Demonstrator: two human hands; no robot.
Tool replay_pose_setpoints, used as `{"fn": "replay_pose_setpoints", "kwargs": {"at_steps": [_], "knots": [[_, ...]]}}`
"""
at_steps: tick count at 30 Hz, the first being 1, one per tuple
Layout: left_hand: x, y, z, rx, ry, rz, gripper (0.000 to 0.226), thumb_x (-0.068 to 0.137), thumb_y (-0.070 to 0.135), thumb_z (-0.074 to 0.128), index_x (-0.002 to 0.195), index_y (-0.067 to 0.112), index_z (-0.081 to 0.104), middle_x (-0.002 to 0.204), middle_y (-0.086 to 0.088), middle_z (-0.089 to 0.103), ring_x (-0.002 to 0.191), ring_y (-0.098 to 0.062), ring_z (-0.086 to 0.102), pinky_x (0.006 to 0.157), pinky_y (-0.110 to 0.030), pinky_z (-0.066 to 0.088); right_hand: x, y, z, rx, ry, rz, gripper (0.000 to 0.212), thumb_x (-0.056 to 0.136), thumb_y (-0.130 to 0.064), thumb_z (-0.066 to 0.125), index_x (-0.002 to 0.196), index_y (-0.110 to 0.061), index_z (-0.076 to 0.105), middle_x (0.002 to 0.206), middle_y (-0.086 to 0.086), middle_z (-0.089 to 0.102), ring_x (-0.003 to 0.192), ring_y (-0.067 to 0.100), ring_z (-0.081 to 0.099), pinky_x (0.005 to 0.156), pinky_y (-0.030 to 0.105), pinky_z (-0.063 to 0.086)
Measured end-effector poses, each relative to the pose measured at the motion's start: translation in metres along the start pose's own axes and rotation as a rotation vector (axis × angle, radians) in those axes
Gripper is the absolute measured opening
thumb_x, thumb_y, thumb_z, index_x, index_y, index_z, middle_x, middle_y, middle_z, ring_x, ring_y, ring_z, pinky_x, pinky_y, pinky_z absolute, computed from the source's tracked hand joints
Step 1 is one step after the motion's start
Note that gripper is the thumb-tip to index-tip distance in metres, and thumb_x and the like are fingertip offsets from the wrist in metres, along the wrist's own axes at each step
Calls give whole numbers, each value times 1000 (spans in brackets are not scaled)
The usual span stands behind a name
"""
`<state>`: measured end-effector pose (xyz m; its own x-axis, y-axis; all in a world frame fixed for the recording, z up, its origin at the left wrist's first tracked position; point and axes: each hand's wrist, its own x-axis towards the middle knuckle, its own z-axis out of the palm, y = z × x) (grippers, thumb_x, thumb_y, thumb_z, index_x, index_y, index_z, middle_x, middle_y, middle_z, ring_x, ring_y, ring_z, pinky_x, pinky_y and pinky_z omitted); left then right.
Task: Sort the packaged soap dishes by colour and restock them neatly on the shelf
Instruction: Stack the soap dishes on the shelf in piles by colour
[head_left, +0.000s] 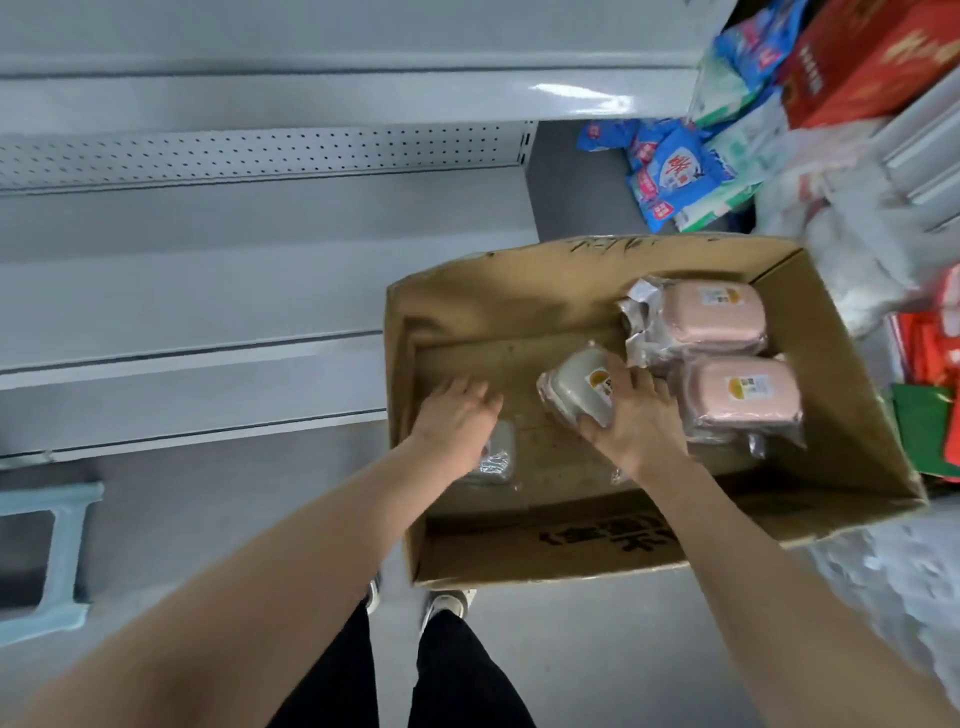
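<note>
1. The right hand (636, 421) has its fingers wrapped around a grey-green packaged soap dish (579, 387), thumb at its near lower edge and the other fingers over its right end. The pack sits tilted, one end up off the box floor, so it looks to be mid-lift.

2. The left hand (457, 421) reaches down over a second grey-green pack (496, 457) that lies flat near the box's left wall. Its fingers are loosely spread and somewhat blurred; I cannot tell whether they touch the pack or grip it.

3. Two pink packaged soap dishes (717, 317) and (743, 397) lie side by side, touching, in the right part of the cardboard box (519, 291), just beside the right hand.

4. Progress, as a judgement: early. Four packs are visible and all are in the box; the white shelf (208, 291) to the left shows no soap dishes on its tiers. The colours already lie roughly apart, grey-green left, pink right.

5. Room: the box walls stand high around the hands, so a pack has to come up and over the left wall to reach the shelf. The shelf tiers are bare and wide. A pale blue stool (57, 551) stands on the floor lower left, and bagged goods (670, 171) crowd the far right.
</note>
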<state>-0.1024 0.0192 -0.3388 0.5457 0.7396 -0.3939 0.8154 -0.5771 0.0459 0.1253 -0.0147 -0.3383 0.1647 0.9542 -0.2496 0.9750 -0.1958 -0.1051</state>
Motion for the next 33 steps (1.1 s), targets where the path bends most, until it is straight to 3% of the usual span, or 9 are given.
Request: {"fn": "replay_pose_setpoints", "kwargs": {"at_steps": [4, 11, 14, 17, 21, 25, 29, 33], "knots": [[14, 15, 41, 18, -243, -81, 93, 77, 22, 75, 150, 14, 18, 150, -14, 30, 137, -34, 30, 114, -46, 26, -4, 10, 11, 10, 29, -11, 86, 77, -54, 69, 147, -25, 27, 128, 13, 53, 116, 34, 50, 101, 45, 40], [25, 14, 43, -66, -245, -122, 82, 76, 20, 77, 142, 11, 29, 139, -14, 43, 124, -33, 45, 103, -45, 39, -8, 9, 12, 77, 38, -35, 89, 79, -53, 68, 150, -25, 23, 130, 13, 51, 117, 33, 50, 103, 46, 41], [18, 9, 24, -176, -171, -152, 91, 74, 37, 77, 145, 16, 24, 136, -9, 44, 121, -30, 48, 99, -51, 44, -14, 5, -7, 81, 62, -55, 84, 84, -58, 60, 151, -24, 21, 133, 13, 50, 121, 32, 48, 106, 45, 37], [6, 3, -15, -231, -67, -96, 96, 79, 54, 66, 152, 18, 15, 143, -8, 41, 125, -29, 46, 100, -43, 46, -19, -1, -39, 45, 123, -85, 81, 87, -59, 53, 150, -21, 22, 133, 17, 49, 122, 36, 47, 108, 49, 35], [-22, -6, -70, -243, 119, -42, 91, 80, 56, 61, 151, 21, 16, 144, -5, 39, 127, -28, 44, 98, -38, 47, -24, -14, -85, 17, 284, -113, 76, 85, -61, 49, 144, -15, 36, 120, 21, 56, 106, 40, 54, 87, 49, 49], [-57, -27, -121, -218, 266, -51, 88, 77, 57, 61, 147, 18, 25, 142, -7, 41, 125, -32, 44, 100, -41, 43, -25, -36, -133, 27, 438, -196, 79, 81, -64, 39, 139, -11, 46, 108, 20, 61, 96, 40, 58, 79, 47, 50], [-97, -59, -165, -231, 441, -134, 107, 59, 81, 34, 143, 15, 32, 128, -10, 51, 111, -34, 50, 95, -42, 45, -22, -70, -176, 59, 596, -346, 75, 84, -60, 47, 142, -13, 45, 110, 18, 60, 99, 37, 56, 84, 48, 50], [-130, -105, -191, -272, 691, -258, 93, 68, 82, 54, 134, 17, 43, 123, -6, 58, 110, -32, 55, 96, -39, 45, -9, -120, -214, 67, 695, -498, 74, 84, -60, 50, 141, -13, 46, 113, 15, 60, 101, 34, 56, 85, 47, 50]]}}
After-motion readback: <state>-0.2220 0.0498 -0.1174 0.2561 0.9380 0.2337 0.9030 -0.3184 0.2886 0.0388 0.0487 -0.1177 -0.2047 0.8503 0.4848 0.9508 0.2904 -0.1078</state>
